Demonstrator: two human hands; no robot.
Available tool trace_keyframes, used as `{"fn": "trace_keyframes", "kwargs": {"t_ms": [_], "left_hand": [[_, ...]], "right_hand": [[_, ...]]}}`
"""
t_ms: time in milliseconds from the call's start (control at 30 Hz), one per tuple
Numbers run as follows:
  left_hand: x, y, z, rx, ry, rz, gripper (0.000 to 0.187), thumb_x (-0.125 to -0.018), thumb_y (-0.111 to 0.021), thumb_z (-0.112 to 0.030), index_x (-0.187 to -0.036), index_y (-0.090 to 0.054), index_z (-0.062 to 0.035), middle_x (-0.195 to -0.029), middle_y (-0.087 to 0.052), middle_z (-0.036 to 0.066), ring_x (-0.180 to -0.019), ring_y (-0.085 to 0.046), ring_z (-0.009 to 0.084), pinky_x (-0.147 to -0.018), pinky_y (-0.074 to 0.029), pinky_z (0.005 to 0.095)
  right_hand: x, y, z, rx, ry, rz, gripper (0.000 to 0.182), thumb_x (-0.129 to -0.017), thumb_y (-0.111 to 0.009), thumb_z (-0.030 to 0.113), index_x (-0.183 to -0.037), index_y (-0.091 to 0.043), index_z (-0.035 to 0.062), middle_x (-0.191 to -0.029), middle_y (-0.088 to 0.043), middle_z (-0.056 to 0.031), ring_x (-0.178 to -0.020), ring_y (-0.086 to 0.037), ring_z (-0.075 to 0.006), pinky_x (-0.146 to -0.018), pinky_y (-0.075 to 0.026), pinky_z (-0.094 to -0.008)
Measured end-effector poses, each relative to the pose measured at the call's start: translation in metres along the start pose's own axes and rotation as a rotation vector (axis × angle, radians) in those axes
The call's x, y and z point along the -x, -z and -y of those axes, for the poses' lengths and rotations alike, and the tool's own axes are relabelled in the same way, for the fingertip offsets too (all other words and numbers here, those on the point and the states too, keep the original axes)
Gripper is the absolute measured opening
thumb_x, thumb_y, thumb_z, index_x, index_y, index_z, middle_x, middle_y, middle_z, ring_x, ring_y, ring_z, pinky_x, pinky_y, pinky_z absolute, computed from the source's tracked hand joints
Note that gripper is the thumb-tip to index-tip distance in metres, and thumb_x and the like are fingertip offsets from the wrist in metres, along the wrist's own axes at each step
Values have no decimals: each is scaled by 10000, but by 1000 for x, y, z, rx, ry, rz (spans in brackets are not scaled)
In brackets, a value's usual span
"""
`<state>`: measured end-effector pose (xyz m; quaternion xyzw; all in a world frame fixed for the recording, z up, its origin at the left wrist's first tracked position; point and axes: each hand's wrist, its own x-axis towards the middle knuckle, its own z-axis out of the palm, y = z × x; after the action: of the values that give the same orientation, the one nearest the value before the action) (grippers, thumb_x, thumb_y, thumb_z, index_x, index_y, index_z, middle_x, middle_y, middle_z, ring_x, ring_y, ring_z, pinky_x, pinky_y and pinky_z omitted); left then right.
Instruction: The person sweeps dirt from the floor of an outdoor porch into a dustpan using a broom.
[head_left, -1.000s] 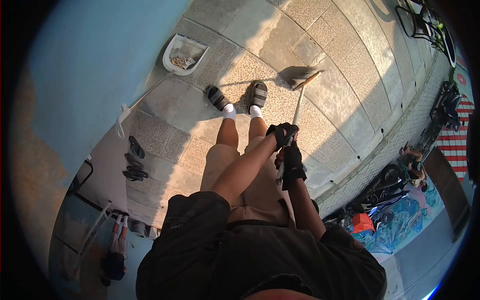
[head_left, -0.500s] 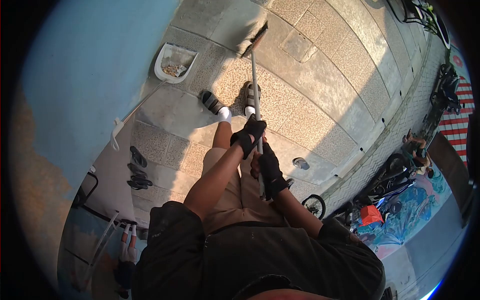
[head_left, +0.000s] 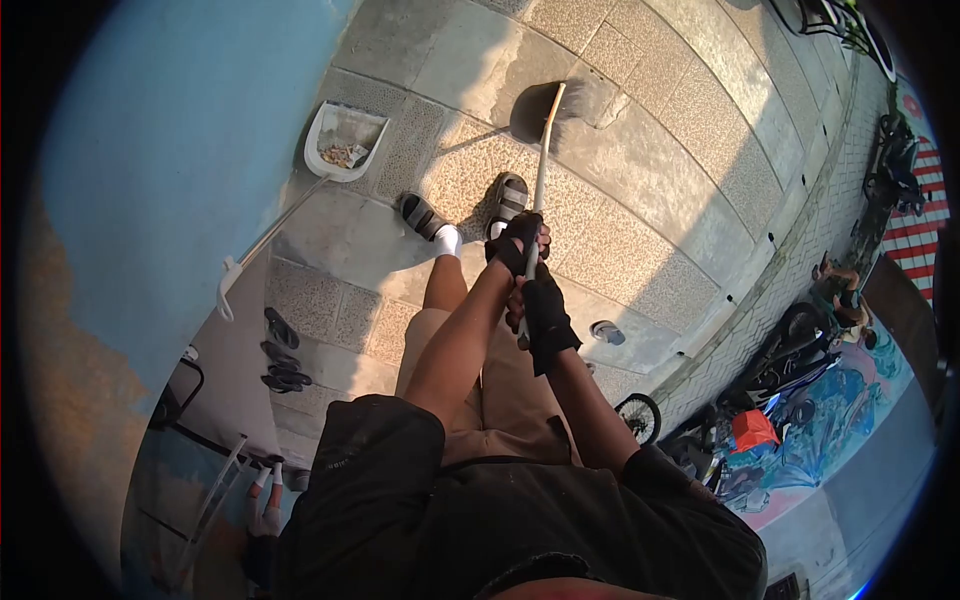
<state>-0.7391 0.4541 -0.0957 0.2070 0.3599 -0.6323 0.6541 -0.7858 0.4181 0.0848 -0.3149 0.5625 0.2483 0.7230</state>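
Both my hands wear black fingerless gloves and hold a long pale broom handle (head_left: 541,185). My left hand (head_left: 524,240) is closed round it higher up, nearer the broom head (head_left: 554,100). Below it, closer to my body, my right hand (head_left: 544,308) grips the same handle. The broom head is at the pavement beyond my feet, its bristles blurred and a dark shadow beside it. To the left, a white dustpan (head_left: 314,145) lies by the wall with small debris (head_left: 343,156) inside. Its long handle (head_left: 290,212) slants back along the wall.
My sandalled feet (head_left: 424,216) stand on the tiled pavement (head_left: 590,215). A loose sandal (head_left: 607,332) lies to the right, and several slippers (head_left: 283,355) lie left. A blue wall (head_left: 190,150) borders the left side. Parked motorbikes (head_left: 780,360) and a person (head_left: 848,305) are across the paving.
The broom head has swung to the right across the pavement. Both hands have shifted up and slightly right with the handle, keeping their grip. The dustpan stays by the wall.
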Motion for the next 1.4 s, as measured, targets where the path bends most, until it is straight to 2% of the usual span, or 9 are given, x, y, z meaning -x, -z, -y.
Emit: {"fn": "trace_keyframes", "kwargs": {"t_ms": [200, 400, 500, 667, 900, 1133, 1200, 1233, 1400], "left_hand": [[81, 7, -47, 73, -407, -333, 333, -981, -431, -374, -702, -397, -195, -543, -383, -54, -418, -367, 95, -366, -324, 269], [86, -43, -6, 95, -266, -152, 194, -955, -510, -276, -815, -433, -165, -584, -437, -37, -440, -408, 82, -397, -334, 256], [69, -71, 25, 45, -189, -189, 105, -926, -519, -214, -874, -447, -158, -602, -469, -25, -431, -419, 98, -393, -356, 263], [54, -14, 34, -26, -98, -235, 108, -901, -529, -227, -844, -490, -144, -591, -484, -18, -431, -447, 113, -393, -379, 274], [116, 62, -52, 45, -432, -405, 201, -928, -503, -284, -773, -452, -167, -552, -423, -36, -413, -402, 106, -370, -358, 291], [149, 26, -61, 107, -441, -238, 165, -931, -537, -252, -842, -437, -157, -597, -448, -40, -431, -399, 84, -416, -346, 246], [138, -3, -37, 8, -368, -248, 220, -925, -548, -291, -783, -444, -159, -582, -446, -40, -436, -416, 78, -410, -340, 250], [121, -11, -20, -13, -303, -241, 229, -922, -548, -310, -784, -445, -159, -577, -446, -40, -436, -420, 82, -404, -347, 265], [70, -22, 18, -135, -64, -176, 231, -884, -540, -289, -712, -492, -142, -526, -471, -8, -430, -461, 124, -412, -398, 304]], "right_hand": [[10, -33, -11, -89, 4, 293, 597, -911, -477, 85, -1445, -240, 208, -577, -389, 2, -419, -404, -119, -362, -345, -273], [55, -7, -17, -44, 109, 136, 671, -938, -449, 85, -1502, -112, 226, -566, -405, 4, -409, -410, -108, -347, -349, -269], [79, 3, -14, -106, 79, -13, 541, -963, -444, 126, -1450, -226, 217, -570, -371, 5, -414, -411, -113, -347, -349, -272], [28, 14, -34, -139, -75, 53, 55, -942, -480, 136, -976, -437, 139, -559, -372, 15, -409, -406, -123, -349, -345, -295], [-17, -68, -59, -75, -132, 336, 226, -911, -470, 93, -1134, -462, 129, -529, -397, 2, -382, -397, -133, -346, -330, -290], [37, -106, -35, 55, 34, 120, 70, -899, -476, 140, -966, -456, 133, -533, -371, 9, -389, -399, -144, -349, -322, -281], [53, -78, -41, 39, 64, 99, 103, -911, -464, 123, -1010, -449, 146, -543, -372, 14, -393, -397, -129, -349, -321, -271], [56, -61, -46, 20, 34, 90, 612, -935, -432, 81, -1468, -194, 264, -576, -402, 8, -392, -398, -111, -353, -340, -273], [35, -28, -49, -62, 70, -130, 74, -916, -497, 203, -883, -455, 152, -585, -386, 14, -441, -401, -134, -391, -334, -283]]}}
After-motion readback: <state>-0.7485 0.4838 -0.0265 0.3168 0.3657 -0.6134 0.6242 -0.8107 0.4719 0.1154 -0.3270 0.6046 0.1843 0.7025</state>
